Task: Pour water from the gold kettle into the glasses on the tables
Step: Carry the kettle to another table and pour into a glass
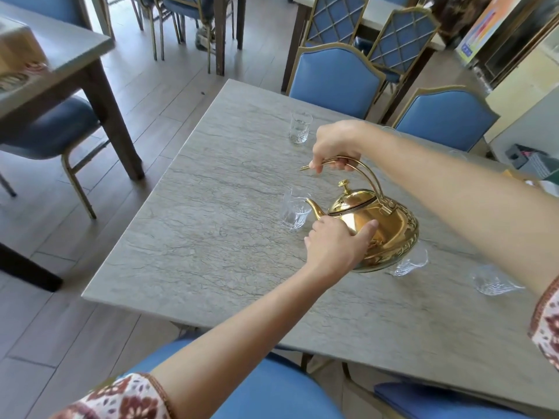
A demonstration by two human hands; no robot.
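Note:
The gold kettle (384, 228) is tilted to the left above the grey stone table (211, 243). My right hand (335, 146) grips its arched handle from above. My left hand (335, 243) presses against the kettle's front side near the spout base. The spout tip sits at the rim of a clear cut glass (294, 211) in the table's middle. A second glass (300, 127) stands farther back. Two more glasses (411, 261) (493, 279) stand to the right, the nearer one partly hidden behind the kettle.
Blue chairs with gold frames (335, 80) (444, 116) stand along the table's far side, and blue seats (272, 388) are at the near edge. Another table (60, 52) with a chair stands at the left across a strip of wooden floor.

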